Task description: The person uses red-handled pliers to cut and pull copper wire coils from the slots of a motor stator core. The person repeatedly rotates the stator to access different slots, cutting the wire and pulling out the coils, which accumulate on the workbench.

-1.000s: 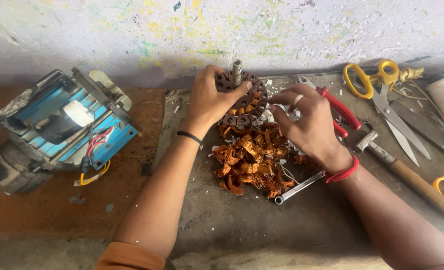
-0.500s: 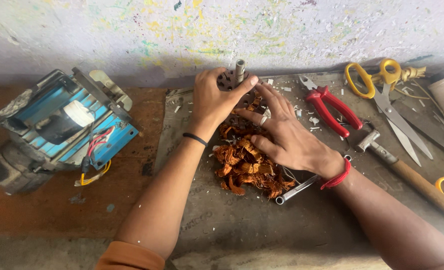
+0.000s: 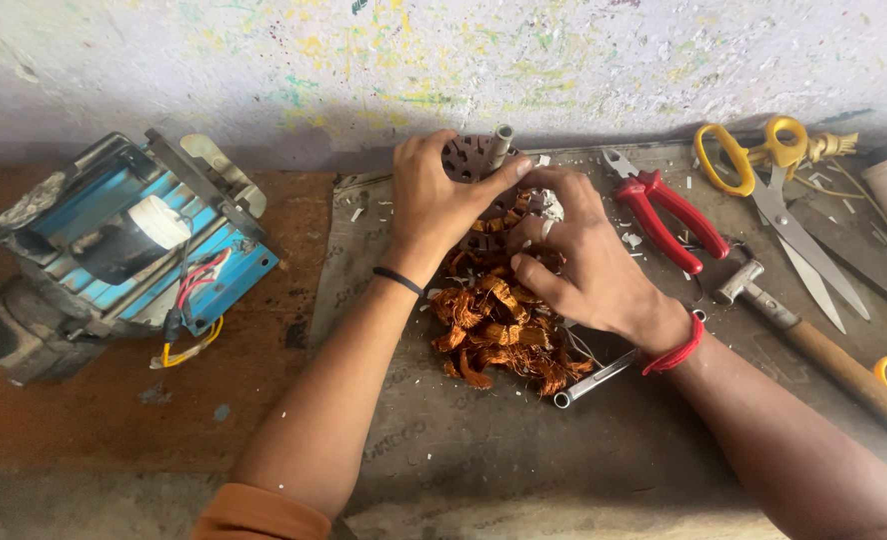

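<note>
A dark metal motor rotor (image 3: 474, 160) with a stub shaft stood near the wall, its slotted core partly covered. Cut copper windings (image 3: 499, 330) lay in a tangled orange heap just below it on the worktop (image 3: 464, 450).

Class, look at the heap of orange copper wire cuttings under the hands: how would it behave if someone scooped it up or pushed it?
The copper wire cuttings look like loose curled bundles, so a scoop would probably shed pieces. Pushed, the heap would likely spread rather than slide as one. Each thin bent clump seems springy and light.
</note>
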